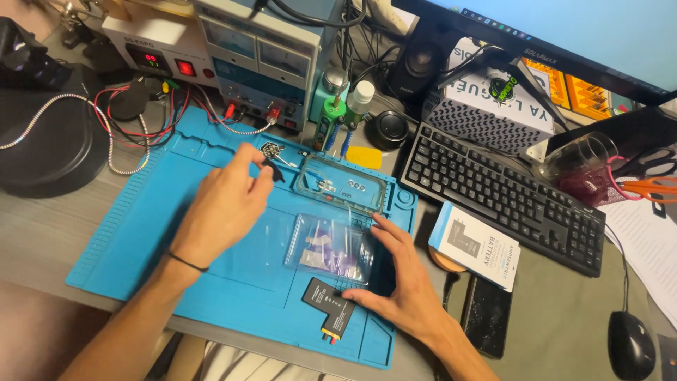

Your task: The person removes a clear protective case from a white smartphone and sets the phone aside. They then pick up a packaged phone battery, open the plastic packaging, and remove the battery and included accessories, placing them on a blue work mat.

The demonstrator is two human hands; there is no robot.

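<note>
Left hand [229, 201] pinching small black part [271, 168] over blue silicone mat [141, 233], right hand [398, 279] spread flat touching black L-shaped battery [326, 305] near clear plastic bag [331, 250]; clear phone case [342, 185] lying empty beyond, assembly unfinished.

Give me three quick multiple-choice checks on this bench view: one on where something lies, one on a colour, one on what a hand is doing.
1. Where does the clear plastic bag lie?
A. on the keyboard
B. on the work mat, between the two hands
C. on the black round pad at the left

2. What colour is the work mat?
A. blue
B. green
C. grey

3. What is the left hand doing?
A. lying flat and empty
B. gripping the mouse
C. pinching a small dark part at its fingertips

Answers:
1 B, the bag rests on the mat, with the right hand at its edge.
2 A, the mat is plainly blue under both hands.
3 C, thumb and forefinger close on the small dark part above the mat.
</note>
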